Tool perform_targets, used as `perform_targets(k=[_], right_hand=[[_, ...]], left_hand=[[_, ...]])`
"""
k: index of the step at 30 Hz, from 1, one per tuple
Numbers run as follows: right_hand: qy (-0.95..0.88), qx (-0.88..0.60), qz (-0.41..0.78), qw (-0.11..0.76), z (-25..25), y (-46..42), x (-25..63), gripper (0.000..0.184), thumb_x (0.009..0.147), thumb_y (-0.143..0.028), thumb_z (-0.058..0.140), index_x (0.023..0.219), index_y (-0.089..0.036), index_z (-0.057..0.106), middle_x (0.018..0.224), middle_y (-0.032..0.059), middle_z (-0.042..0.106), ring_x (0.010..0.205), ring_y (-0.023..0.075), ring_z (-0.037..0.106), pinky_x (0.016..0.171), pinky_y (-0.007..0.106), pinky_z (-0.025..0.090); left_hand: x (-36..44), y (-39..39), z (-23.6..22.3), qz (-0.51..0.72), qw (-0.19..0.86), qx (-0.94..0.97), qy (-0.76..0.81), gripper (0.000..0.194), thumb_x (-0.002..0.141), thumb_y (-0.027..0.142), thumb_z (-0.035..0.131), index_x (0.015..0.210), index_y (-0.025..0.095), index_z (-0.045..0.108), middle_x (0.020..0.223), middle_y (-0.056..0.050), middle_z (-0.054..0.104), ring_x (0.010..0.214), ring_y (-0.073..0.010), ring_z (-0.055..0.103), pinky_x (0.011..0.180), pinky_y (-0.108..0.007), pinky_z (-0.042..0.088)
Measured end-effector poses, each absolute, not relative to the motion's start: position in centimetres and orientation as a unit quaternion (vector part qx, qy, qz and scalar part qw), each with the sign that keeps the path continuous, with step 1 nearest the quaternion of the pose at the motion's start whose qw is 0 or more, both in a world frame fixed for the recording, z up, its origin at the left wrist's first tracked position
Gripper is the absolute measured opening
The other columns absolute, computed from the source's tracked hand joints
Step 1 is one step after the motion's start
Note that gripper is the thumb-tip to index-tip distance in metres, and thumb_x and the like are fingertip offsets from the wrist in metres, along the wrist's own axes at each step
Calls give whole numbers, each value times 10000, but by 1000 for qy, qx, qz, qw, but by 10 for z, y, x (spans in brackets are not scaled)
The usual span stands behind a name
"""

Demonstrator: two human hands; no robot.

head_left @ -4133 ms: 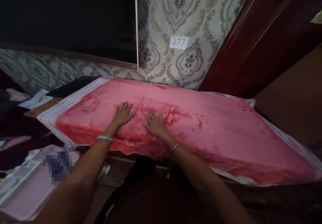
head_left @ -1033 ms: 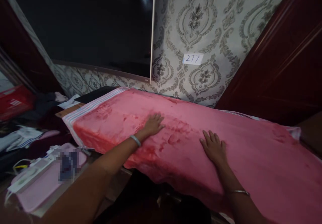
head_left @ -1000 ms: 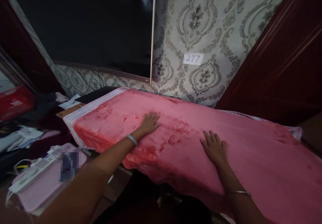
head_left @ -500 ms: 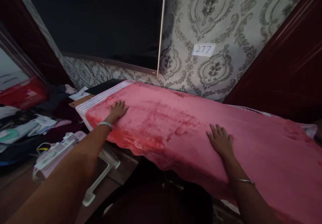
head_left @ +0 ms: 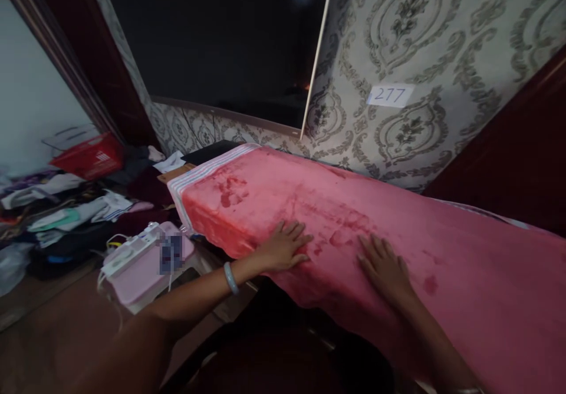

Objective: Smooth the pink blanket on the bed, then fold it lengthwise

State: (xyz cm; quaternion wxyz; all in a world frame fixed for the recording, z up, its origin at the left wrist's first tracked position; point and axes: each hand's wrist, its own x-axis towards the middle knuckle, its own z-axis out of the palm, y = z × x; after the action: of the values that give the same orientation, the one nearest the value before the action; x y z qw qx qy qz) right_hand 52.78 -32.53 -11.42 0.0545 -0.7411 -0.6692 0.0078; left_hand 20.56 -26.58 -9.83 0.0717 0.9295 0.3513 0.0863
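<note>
- Main thing here is the pink cloth [head_left: 469, 276], draped lengthwise over a long surface against the wall, front side hanging over the edge toward the person.
- Left hand [head_left: 285, 246] is palm down on it, open, fingers a bit spread, just pressing on the fabric. It's right near the front edge, so most of its room is toward the back and the left end.
- Right hand [head_left: 387, 267] is also laid out flat on the cloth, fingers long and fairly close together, gripping nothing. Cloth runs well past it on the right, out of frame.
- There's a decent gap of fabric between the two hands, with darker rumpled patches behind them.
- Left end finishes in a striped border [head_left: 207, 173], well apart from both hands.
- Back edge sits up by the patterned wall [head_left: 411, 58], below the TV [head_left: 230, 46].
- Tightest side is lower left: pink stool [head_left: 148, 273] with a power strip [head_left: 128, 252] on it, near the left forearm.
</note>
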Motion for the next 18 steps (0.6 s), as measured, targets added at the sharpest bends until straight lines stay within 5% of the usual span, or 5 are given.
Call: perform_targets(k=[11, 18], right_hand=[[-689, -720, -51, 69, -147, -333, 532, 712, 1020, -548, 135, 1595, -265, 445, 1670, 70, 355, 1541, 340, 301, 1168, 648, 350], [-694, -711, -63, 89, -153, -334, 533, 759, 991, -566, 127, 1564, -231, 493, 1647, 89, 394, 1528, 358, 324, 1158, 661, 350]], left_hand=[[82, -197, -89, 57, 13, 785, 616, 679, 1020, 610, 419, 1611, 277, 411, 1716, -123, 299, 1590, -340, 263, 1274, -582, 198], [-7, -161, -76, 16, -15, 702, 712, 641, 1055, 525, 331, 1629, 242, 371, 1724, -118, 282, 1603, -333, 220, 1260, -599, 196]])
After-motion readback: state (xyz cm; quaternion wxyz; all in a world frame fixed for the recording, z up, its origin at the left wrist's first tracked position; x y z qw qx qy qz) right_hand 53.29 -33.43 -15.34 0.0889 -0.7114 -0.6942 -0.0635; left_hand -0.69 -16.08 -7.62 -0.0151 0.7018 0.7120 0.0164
